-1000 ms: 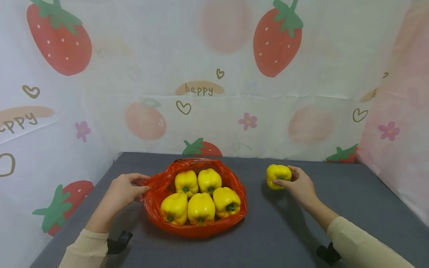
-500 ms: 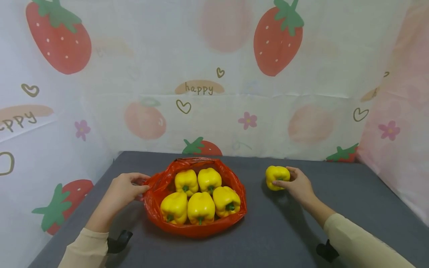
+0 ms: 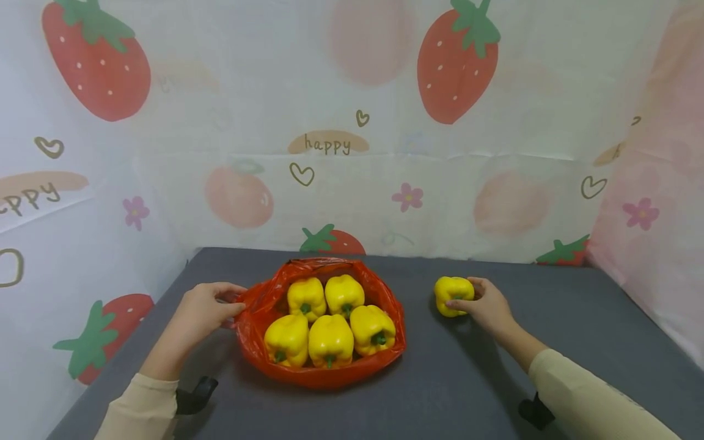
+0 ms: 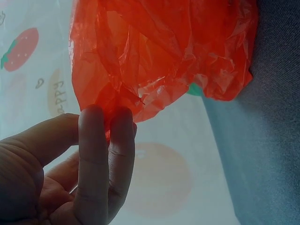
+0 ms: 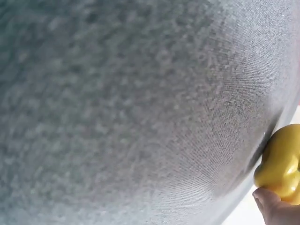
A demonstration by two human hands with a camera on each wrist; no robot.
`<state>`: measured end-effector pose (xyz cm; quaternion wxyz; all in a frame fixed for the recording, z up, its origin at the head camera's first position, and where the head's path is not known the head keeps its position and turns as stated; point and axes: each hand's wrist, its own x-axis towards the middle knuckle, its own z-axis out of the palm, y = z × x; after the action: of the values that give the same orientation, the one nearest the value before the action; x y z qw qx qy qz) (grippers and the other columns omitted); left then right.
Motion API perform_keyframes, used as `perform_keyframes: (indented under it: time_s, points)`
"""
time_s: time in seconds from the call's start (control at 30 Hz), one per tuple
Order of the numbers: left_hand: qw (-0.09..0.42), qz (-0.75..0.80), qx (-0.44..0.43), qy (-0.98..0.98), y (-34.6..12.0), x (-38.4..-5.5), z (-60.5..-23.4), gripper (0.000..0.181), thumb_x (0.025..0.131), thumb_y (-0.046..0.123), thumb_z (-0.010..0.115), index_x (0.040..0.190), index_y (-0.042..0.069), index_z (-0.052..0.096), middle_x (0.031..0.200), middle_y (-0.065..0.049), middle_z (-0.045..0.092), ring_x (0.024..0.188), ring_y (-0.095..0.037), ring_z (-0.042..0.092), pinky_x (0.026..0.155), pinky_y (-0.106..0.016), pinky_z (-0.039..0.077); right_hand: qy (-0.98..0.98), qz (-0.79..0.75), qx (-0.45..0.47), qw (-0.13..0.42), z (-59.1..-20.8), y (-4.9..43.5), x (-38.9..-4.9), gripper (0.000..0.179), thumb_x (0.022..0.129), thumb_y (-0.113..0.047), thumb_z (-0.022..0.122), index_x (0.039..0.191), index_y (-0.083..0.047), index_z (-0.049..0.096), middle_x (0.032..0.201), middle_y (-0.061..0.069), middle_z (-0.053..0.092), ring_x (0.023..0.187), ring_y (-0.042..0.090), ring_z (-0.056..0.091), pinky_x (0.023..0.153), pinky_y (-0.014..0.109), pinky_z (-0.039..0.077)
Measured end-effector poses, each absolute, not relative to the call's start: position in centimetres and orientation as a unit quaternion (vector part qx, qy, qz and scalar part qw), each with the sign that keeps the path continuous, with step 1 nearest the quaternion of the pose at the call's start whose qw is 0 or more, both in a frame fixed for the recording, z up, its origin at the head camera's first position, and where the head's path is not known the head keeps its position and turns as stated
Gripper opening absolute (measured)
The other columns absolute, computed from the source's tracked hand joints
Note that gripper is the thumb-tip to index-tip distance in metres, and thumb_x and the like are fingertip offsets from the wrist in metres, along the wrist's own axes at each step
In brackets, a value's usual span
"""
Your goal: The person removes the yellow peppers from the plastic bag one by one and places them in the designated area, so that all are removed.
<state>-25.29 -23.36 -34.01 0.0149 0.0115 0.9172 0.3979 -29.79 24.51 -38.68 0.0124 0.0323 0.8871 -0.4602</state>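
Observation:
A red plastic bag (image 3: pixel 319 380) stands with its mouth wide, and several yellow bell peppers (image 3: pixel 330 342) lie inside, stems toward the viewer. My left hand (image 3: pixel 200 315) pinches the bag's left edge; in the left wrist view the fingertips (image 4: pixel 91 119) press the thin red plastic (image 4: pixel 164 37) together. To the right of the bag, my right hand (image 3: pixel 491 307) holds another yellow bell pepper (image 3: pixel 452 294) from its right side, thumb in front. Only part of that pepper (image 5: pixel 281 164) and the thumb (image 5: pixel 272 204) show in the right wrist view. Whether it touches the table is hard to tell.
Everything is over a dark grey table (image 3: pixel 407 403). Behind it hangs a pale curtain (image 3: pixel 352 201) printed with strawberries and hearts, which continues along the left and right sides. Black straps (image 3: pixel 196 396) sit near both wrists.
My right hand has lowered the held pepper and brought it slightly left toward the table. The left hand and the bag have stayed in place.

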Motion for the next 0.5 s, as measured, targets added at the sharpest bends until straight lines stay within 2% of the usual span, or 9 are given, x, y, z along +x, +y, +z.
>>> perform_keyframes:
  time_s: [0.5]
  points:
    - [0.022, 0.397, 0.01, 0.917, -23.21, -25.46, -34.24, 0.04, 0.094, 0.017, 0.067, 0.127, -0.004, 0.062, 0.112, -0.023, 0.069, 0.074, -0.015, 0.069, 0.076, -0.039, 0.063, 0.888, -0.458, 0.033, 0.026, -38.97, 25.05, -29.53, 0.092, 0.089, -0.03, 0.074, 0.153, 0.006, 0.02, 0.155, 0.032, 0.032, 0.139, 0.047, 0.037, 0.111, 0.058, 0.039]
